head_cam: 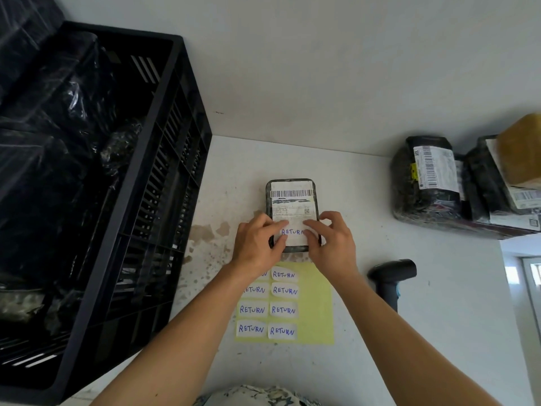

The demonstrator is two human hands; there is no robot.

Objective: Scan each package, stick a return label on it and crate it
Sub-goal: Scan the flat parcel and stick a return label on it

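Both hands, left (257, 241) & right (330, 244), fingers flat, pressing return label (292, 233) onto pkg (291, 200) just above label sheet (316, 303). Pkg prob light, slick wrap; grip by long edges.

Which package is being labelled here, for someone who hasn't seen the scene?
Right of the black crate, mid-table, above the yellow sticker sheet, lies a small dark package. Unlike the bigger packages stacked at far right, both hands press a handwritten RETURN label onto it.
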